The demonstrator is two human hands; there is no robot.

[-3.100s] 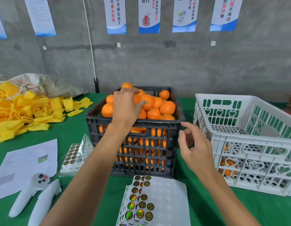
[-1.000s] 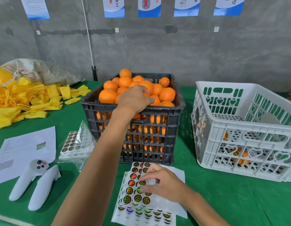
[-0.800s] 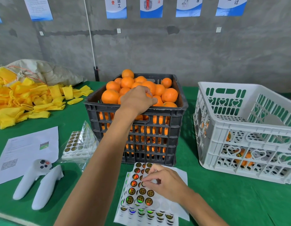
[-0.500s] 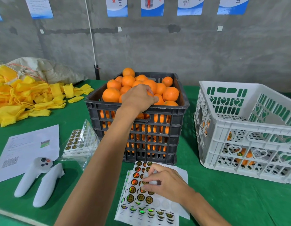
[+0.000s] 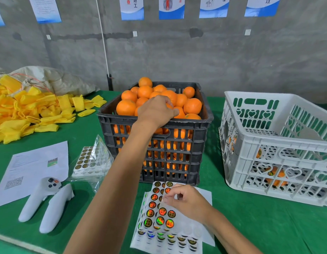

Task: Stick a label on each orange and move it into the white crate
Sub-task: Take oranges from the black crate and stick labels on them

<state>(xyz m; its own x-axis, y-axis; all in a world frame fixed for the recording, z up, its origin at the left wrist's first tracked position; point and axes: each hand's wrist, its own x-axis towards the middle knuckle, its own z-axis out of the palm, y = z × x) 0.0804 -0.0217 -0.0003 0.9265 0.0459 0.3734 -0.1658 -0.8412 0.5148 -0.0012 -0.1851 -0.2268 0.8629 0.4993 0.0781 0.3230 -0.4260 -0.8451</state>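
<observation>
Orange fruit under the left hand (image 5: 155, 110) filled the black crate (image 5: 177, 143); its fingers curled round one orange (image 5: 178, 112). Right hand (image 5: 186, 200) fingertips pinched the label sheet (image 5: 159, 213). White crate (image 5: 276, 149) stood well right of both.

Open green table (image 5: 214, 154) strip between black crate (image 5: 157, 142) and white crate (image 5: 272, 143), white crate's top unobstructed

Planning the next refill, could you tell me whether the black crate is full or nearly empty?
Full: oranges heap above the black crate rim.
</observation>
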